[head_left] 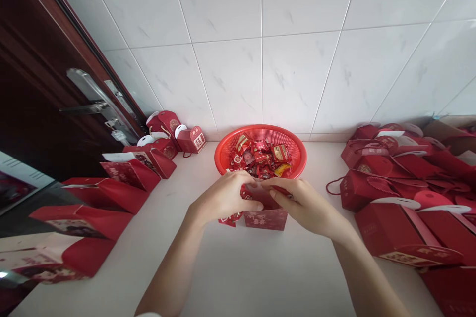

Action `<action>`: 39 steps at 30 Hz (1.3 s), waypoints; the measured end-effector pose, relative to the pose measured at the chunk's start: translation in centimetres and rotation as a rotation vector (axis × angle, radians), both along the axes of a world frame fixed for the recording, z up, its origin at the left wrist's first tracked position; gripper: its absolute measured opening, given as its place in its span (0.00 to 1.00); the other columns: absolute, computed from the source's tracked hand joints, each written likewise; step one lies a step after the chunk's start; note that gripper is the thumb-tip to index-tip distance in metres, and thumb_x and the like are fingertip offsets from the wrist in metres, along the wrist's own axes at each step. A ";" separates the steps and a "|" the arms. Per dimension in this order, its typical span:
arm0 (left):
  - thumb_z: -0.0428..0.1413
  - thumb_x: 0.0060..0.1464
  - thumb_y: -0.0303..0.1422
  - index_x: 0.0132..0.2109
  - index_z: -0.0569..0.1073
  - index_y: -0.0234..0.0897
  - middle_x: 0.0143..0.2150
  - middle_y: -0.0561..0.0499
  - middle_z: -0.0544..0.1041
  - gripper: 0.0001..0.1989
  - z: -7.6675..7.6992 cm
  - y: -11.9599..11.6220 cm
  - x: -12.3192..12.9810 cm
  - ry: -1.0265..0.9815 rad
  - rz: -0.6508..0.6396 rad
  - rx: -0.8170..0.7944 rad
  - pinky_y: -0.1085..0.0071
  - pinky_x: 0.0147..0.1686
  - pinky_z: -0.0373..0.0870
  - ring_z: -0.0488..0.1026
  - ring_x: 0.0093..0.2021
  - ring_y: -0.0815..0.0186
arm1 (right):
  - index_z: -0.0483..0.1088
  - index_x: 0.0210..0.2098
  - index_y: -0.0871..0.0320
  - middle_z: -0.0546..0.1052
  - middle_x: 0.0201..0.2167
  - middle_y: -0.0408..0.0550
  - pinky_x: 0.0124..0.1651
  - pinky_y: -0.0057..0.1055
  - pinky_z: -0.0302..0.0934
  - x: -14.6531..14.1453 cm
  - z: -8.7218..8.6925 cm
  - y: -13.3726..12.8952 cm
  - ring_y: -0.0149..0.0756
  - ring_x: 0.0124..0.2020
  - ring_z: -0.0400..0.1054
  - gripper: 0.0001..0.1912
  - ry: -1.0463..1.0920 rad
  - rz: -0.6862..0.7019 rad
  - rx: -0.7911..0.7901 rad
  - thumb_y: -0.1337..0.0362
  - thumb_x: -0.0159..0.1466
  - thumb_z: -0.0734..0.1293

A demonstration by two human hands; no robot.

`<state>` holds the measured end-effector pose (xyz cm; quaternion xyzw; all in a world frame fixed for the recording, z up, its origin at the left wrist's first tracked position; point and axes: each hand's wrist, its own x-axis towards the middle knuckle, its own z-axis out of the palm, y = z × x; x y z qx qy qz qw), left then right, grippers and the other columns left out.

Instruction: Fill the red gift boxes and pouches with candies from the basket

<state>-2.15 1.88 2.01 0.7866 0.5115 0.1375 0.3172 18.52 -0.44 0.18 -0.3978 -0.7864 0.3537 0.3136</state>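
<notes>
Gripping, with the fingers of left hand [228, 195] and right hand [305, 202], the upper edges of an upright printed red box [266, 220] set on a white desk [230, 275] just in front of a red basket [222, 154] of wrapped sweets [261, 158], between red cartons [392, 230] on either side.

Dark door [29, 59], metal handle [84, 108], hanging keys [119, 136]; white tiled wall [226, 5]

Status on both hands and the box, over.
Left hand, right hand at open top of red box. Box upright on table, in front of basket of sweets. Red packet close by box's left side.
</notes>
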 end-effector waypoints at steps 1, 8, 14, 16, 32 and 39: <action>0.64 0.46 0.36 0.45 0.82 0.47 0.46 0.51 0.81 0.16 -0.1 0.0 -0.1 -0.001 0.008 0.002 0.64 0.45 0.73 0.77 0.49 0.54 | 0.77 0.50 0.55 0.83 0.39 0.47 0.41 0.33 0.66 0.0 -0.1 0.1 0.38 0.38 0.76 0.19 0.007 -0.008 0.004 0.71 0.69 0.58; 0.66 0.44 0.42 0.45 0.82 0.45 0.50 0.47 0.81 0.19 -0.3 0.0 -0.2 0.005 0.053 -0.001 0.60 0.46 0.74 0.77 0.50 0.49 | 0.65 0.45 0.54 0.78 0.29 0.42 0.26 0.28 0.58 0.3 -0.1 0.3 0.30 0.22 0.64 0.08 0.318 -0.206 -0.154 0.63 0.67 0.59; 0.65 0.45 0.43 0.45 0.82 0.43 0.49 0.46 0.81 0.19 -0.1 0.0 -0.1 0.051 0.066 0.009 0.60 0.45 0.74 0.76 0.50 0.49 | 0.55 0.32 0.52 0.69 0.18 0.34 0.21 0.27 0.54 0.6 0.8 0.0 0.30 0.16 0.62 0.06 0.560 -0.212 -0.358 0.66 0.56 0.59; 0.64 0.46 0.44 0.45 0.81 0.42 0.49 0.45 0.80 0.20 -0.1 0.0 -0.1 0.059 0.057 0.006 0.60 0.45 0.74 0.77 0.50 0.49 | 0.55 0.30 0.52 0.69 0.16 0.35 0.25 0.29 0.60 0.4 0.8 0.1 0.33 0.18 0.66 0.06 0.597 -0.223 -0.358 0.66 0.56 0.60; 0.63 0.45 0.39 0.39 0.80 0.41 0.37 0.50 0.82 0.12 0.0 -0.1 0.2 0.002 0.030 0.015 0.66 0.35 0.70 0.78 0.40 0.54 | 0.80 0.41 0.53 0.79 0.39 0.49 0.39 0.35 0.67 -1.2 -2.0 1.0 0.38 0.38 0.72 0.17 0.100 -0.159 0.253 0.75 0.64 0.62; 0.62 0.47 0.36 0.39 0.81 0.44 0.39 0.52 0.82 0.10 -0.1 0.0 0.0 -0.018 -0.011 0.022 0.66 0.38 0.71 0.78 0.41 0.55 | 0.77 0.42 0.55 0.80 0.31 0.49 0.43 0.40 0.63 -1.2 -2.4 1.4 0.42 0.36 0.68 0.16 -0.124 -0.147 0.484 0.78 0.64 0.63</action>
